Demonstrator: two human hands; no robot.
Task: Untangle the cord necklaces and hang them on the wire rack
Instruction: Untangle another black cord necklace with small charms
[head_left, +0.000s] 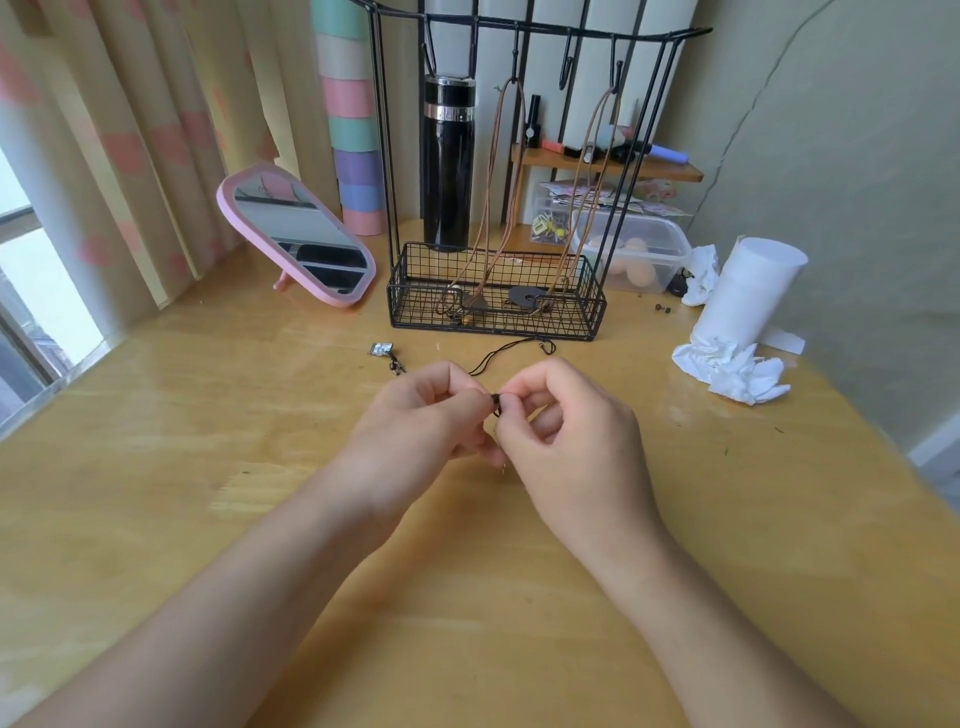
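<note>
Both left fingers and right fingers pinch black cord | wooden desk | curtains

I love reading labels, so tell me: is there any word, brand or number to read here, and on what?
No text here can be read.
Packets under the shelf: print too blurred.
Bottle on the shelf: round mark, too small.
Flask: no label shows.
Charm on the table: too small to tell.
</note>
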